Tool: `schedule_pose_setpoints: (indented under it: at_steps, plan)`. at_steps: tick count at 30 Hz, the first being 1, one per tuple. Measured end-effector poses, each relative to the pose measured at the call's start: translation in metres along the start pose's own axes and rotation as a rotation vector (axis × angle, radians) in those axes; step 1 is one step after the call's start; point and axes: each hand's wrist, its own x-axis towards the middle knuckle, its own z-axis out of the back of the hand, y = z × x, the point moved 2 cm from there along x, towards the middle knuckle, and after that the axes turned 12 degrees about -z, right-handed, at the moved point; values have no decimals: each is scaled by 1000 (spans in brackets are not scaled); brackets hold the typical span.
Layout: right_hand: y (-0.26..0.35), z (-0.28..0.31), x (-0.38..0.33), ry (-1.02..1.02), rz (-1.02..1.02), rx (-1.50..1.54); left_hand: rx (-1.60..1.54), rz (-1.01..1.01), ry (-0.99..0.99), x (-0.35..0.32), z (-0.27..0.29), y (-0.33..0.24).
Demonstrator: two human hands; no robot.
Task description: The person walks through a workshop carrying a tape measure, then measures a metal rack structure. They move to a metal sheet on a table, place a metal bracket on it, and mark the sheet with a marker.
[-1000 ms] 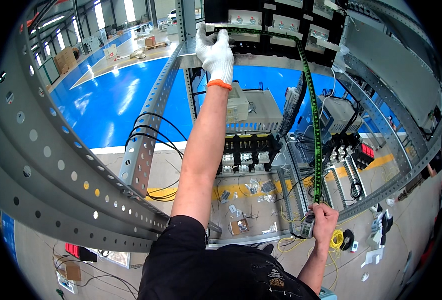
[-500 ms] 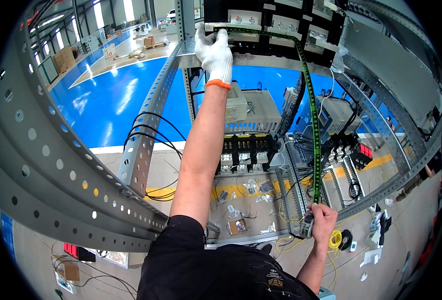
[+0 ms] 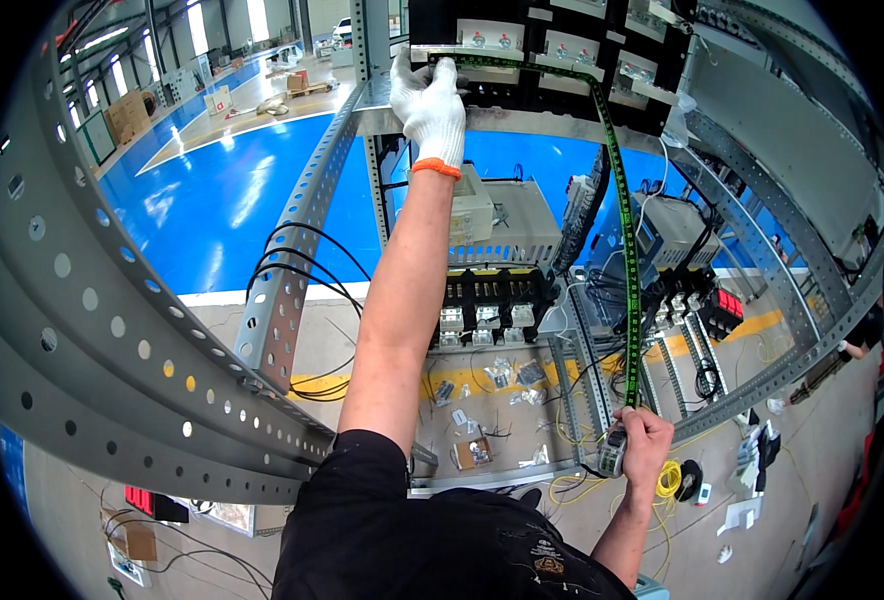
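My left hand (image 3: 432,112), in a white knit glove with an orange cuff, reaches up to a black electrical unit (image 3: 582,112) with clear windows. Its fingers pinch the end of a green-and-black tape measure blade (image 3: 632,290) against the unit's lower front. From there the blade runs right along the unit, bends and twists at the corner, then drops toward me. Low on the right, my bare right hand (image 3: 648,440) is closed around the tape measure case (image 3: 612,454). The tape's very tip is hidden by the glove.
Perforated grey frame posts (image 3: 297,240) and a large curved perforated panel (image 3: 112,330) stand on my left. Inside the frame below are a black terminal unit (image 3: 487,305), a grey metal box (image 3: 522,215) and black cables (image 3: 297,262). Small parts, yellow cable (image 3: 670,480) and cardboard lie on the floor.
Both hands and the stretched tape stay almost where they were. At the far right edge, another person's arm has shifted slightly.
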Motion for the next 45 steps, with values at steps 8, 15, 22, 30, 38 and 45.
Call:
schedule_pose_setpoints:
  at_steps: [8,15,22,30,38,45]
  plan:
    - [-4,1,0,-23,15,-10,-42,-18,-72,0,2,-2]
    - [0,-1,1,12,4,-21,-18,13,-77,8,11,-9]
    - [-2,-2,0,7,-4,-1,-37,34,-57,10,11,-6]
    - [-7,-1,0,7,-4,-43,16,17,-59,8,11,-11]
    - [-4,-1,-4,31,6,-95,35,-12,-42,14,17,-5]
    - [-24,8,-2,-24,-71,-77,-135,71,-179,-29,9,-12]
